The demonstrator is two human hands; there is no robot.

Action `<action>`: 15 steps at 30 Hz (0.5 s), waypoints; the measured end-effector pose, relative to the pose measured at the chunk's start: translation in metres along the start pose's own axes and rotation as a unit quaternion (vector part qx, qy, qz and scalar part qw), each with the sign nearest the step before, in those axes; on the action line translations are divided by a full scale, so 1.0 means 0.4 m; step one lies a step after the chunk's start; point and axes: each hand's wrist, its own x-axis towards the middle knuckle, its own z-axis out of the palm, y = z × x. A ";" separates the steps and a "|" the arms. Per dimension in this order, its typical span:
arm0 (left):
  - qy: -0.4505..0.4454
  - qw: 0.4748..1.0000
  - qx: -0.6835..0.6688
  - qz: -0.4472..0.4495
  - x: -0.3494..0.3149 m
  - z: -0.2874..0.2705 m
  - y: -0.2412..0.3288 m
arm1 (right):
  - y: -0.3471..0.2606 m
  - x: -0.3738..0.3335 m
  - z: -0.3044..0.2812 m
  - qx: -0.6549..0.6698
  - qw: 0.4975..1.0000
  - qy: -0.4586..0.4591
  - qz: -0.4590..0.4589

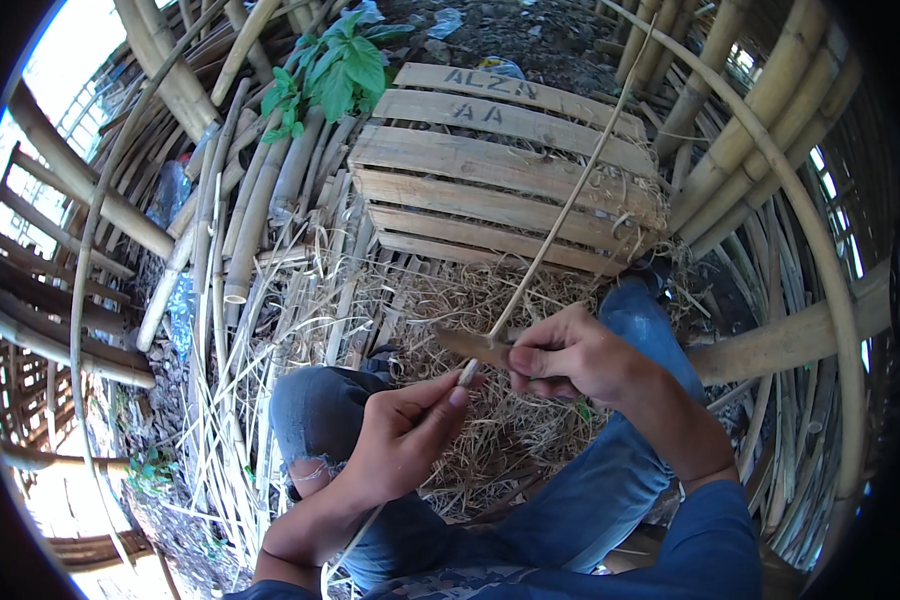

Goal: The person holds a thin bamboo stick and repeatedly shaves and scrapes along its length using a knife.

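A long thin bamboo strip (558,222) slants from the far right, across the front of a wooden crate, down to my hands. My left hand (407,440) is closed, pinching the strip's pale near part between thumb and fingers. A thin tail of it seems to show below my left wrist. My right hand (575,362) is closed round a knife with a brown, worn blade (467,345). The blade points left and lies across the strip, just beyond my left fingertips. The knife's handle is mostly hidden in my right fist.
The slatted wooden crate (500,165) stands ahead, beyond a heap of curly shavings (515,435) between my knees. Bamboo poles (255,215) and split strips lie at left. Thick bamboo poles (770,110) stand at right, near a green leafy plant (342,70) at the far left.
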 end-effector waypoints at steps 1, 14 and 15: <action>-0.002 1.000 0.002 -0.004 0.005 0.002 0.001 | -0.004 -0.002 0.007 -0.023 1.000 -0.003 0.017; 0.040 0.998 0.047 -0.029 -0.021 -0.009 -0.004 | -0.003 -0.015 -0.005 0.086 0.992 0.071 -0.051; 0.023 0.998 0.045 -0.039 -0.014 0.000 0.001 | 0.007 -0.018 0.020 0.087 0.993 0.054 -0.050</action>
